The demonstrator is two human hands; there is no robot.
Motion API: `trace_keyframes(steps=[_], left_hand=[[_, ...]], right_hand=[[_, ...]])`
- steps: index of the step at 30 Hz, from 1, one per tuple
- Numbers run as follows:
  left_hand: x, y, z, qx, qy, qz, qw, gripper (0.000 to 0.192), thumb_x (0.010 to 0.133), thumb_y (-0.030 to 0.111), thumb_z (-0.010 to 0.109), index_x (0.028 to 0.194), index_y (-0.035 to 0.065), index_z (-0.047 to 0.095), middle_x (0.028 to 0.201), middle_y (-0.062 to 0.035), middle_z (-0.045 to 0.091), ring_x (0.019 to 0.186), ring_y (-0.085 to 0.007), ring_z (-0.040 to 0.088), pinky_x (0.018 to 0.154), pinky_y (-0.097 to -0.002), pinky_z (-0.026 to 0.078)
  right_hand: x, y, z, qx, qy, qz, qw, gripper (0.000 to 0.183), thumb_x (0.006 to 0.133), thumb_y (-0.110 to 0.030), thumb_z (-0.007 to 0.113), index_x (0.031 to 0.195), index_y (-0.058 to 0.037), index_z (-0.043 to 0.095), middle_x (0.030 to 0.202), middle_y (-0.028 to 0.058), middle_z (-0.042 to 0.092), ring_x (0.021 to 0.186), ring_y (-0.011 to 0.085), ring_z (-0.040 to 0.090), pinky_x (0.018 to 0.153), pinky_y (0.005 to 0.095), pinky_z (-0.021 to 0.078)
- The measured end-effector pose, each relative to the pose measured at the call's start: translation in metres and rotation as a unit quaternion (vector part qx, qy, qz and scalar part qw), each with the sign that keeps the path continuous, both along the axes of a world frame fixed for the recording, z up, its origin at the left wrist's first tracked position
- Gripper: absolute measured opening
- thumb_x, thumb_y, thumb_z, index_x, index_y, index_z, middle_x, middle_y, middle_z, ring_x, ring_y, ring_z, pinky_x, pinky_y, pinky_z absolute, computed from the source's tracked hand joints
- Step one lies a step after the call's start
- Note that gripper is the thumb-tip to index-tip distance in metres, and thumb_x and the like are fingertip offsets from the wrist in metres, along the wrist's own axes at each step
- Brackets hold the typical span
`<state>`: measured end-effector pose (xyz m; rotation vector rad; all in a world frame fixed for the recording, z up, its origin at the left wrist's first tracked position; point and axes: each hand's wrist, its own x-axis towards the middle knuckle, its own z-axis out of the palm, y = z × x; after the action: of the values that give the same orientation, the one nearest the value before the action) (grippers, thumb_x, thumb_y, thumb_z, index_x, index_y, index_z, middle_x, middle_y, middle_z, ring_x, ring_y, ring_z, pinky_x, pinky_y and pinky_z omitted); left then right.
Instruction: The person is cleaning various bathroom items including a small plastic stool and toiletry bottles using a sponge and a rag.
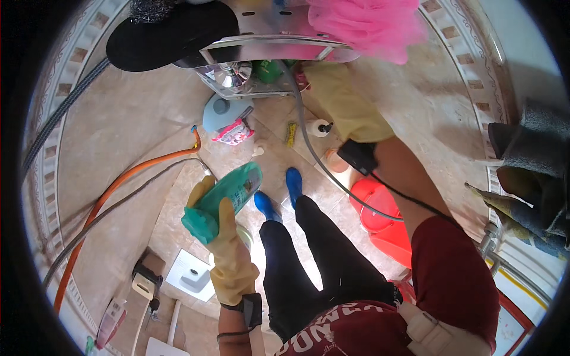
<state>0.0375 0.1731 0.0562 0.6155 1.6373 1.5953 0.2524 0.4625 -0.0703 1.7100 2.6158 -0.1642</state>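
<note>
My left hand (pixel 226 244), in a yellow rubber glove, grips a green plastic pouch (pixel 236 189) that bears writing. The pouch is tilted, its crumpled end towards my wrist. My right hand (pixel 343 102), also in a yellow rubber glove, reaches up to the right side of the metal wall shelf (pixel 262 94). Its fingers are hidden behind the upper tier and a pink mesh bath sponge (pixel 365 24). A reddish-pink item (pixel 302 81) is close to that glove. On the lower tier are a chrome shower head (pixel 233 74) and a green container (pixel 267 71).
A blue jug (pixel 225 113), a pink-and-white packet (pixel 234 132), a yellow brush (pixel 291 134) and a white pump bottle (pixel 319 128) stand or lie on the tiled floor. A red bucket (pixel 374 204) is at right. A grey hose (pixel 307 133) hangs across the view; an orange hose (pixel 129 175) runs along the left wall.
</note>
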Motion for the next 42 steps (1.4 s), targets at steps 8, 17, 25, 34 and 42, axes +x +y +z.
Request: trace_keyframes(steps=[8, 17, 25, 34, 42], left_hand=[[0.025, 0.094, -0.005, 0.128, 0.149, -0.197, 0.961, 0.053, 0.088, 0.002, 0.069, 0.136, 0.0006, 0.048, 0.138, -0.0162, 0.052, 0.123, -0.0242, 0.054, 0.104, -0.0396, 0.044], [0.117, 0.187, -0.022, 0.168, -0.030, -0.244, 0.955, 0.057, 0.084, -0.003, 0.065, 0.138, 0.0023, 0.047, 0.131, -0.0102, 0.060, 0.112, -0.0192, 0.062, 0.091, -0.0305, 0.052], [0.018, 0.158, -0.118, 0.071, 0.076, -0.528, 0.843, 0.055, 0.081, -0.005, 0.067, 0.134, 0.0043, 0.056, 0.126, -0.0102, 0.062, 0.118, -0.0190, 0.059, 0.101, -0.0319, 0.048], [0.067, 0.170, -0.045, -0.007, 0.062, -0.225, 0.972, 0.039, 0.089, 0.006, 0.070, 0.126, -0.0012, 0.059, 0.122, -0.0080, 0.064, 0.106, -0.0142, 0.060, 0.093, -0.0280, 0.046], [0.064, 0.113, -0.052, -0.039, 0.038, -0.197, 0.979, 0.040, 0.095, 0.008, 0.065, 0.131, -0.0068, 0.055, 0.123, -0.0112, 0.062, 0.112, -0.0166, 0.059, 0.098, -0.0286, 0.048]], right_hand=[[0.092, -0.095, 0.040, 0.104, 0.214, -0.090, 0.967, 0.032, 0.096, -0.010, 0.052, 0.124, -0.0100, 0.066, 0.106, 0.0136, 0.069, 0.084, 0.0253, 0.071, 0.061, 0.0312, 0.0555], [0.123, -0.197, 0.073, -0.180, 0.287, -0.289, 0.896, 0.046, 0.090, 0.005, 0.046, 0.130, -0.0123, 0.063, 0.102, 0.0180, 0.067, 0.086, 0.0310, 0.070, 0.064, 0.0371, 0.0624], [0.123, -0.184, 0.072, -0.026, 0.294, -0.228, 0.928, 0.059, 0.079, 0.008, 0.053, 0.133, -0.0161, 0.060, 0.101, 0.0184, 0.068, 0.085, 0.0360, 0.067, 0.075, 0.0420, 0.0560], [0.059, -0.050, 0.048, 0.131, 0.115, -0.099, 0.980, 0.059, 0.083, -0.004, 0.057, 0.140, -0.0199, 0.054, 0.100, 0.0173, 0.070, 0.087, 0.0354, 0.066, 0.075, 0.0465, 0.0542], [0.057, -0.073, 0.053, -0.233, 0.364, -0.307, 0.848, 0.040, 0.091, -0.006, 0.054, 0.130, -0.0074, 0.062, 0.116, 0.0161, 0.068, 0.096, 0.0298, 0.069, 0.079, 0.0424, 0.0553]])
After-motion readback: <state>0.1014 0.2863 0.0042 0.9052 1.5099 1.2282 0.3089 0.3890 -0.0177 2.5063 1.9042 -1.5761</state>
